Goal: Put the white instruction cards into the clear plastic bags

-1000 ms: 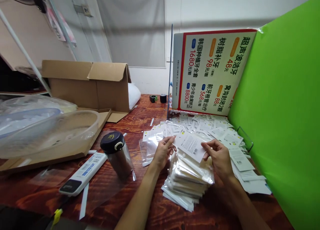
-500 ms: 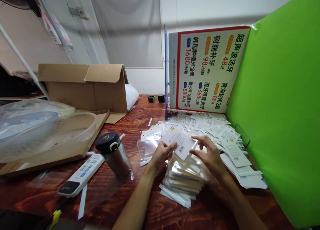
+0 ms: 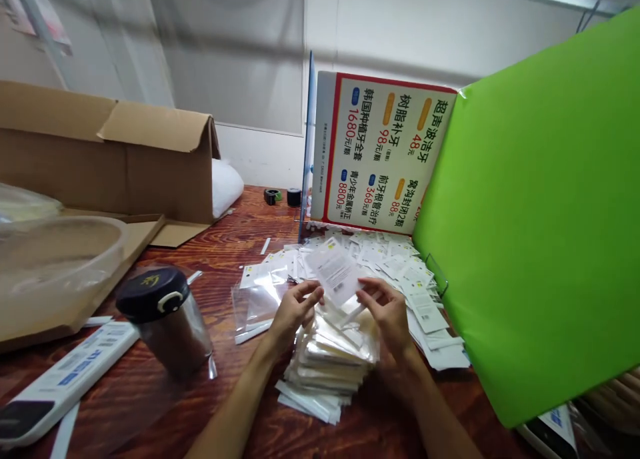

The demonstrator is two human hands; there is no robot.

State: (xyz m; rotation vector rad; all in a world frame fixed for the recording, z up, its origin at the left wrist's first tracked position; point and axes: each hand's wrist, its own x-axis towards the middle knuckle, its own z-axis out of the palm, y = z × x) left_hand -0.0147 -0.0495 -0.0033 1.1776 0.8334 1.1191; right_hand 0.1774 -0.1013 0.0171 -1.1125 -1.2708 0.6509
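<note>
Note left hand [image 3: 295, 306] pinched on lower left edge of printed card [image 3: 333, 269], right hand [image 3: 387, 312] pinched on right corner, over far end of stack of clear packets [image 3: 333, 362]. Treat as light, thin, fairly stiff, probably easy to crease; grip by edges. Locate scattered cards [image 3: 428, 312] rightward, dark-lidded bottle [image 3: 170, 329] leftward.

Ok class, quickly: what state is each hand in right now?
Left hand: closed, pinching the white card at its lower left.
Right hand: closed, pinching the same card's right side.
</note>
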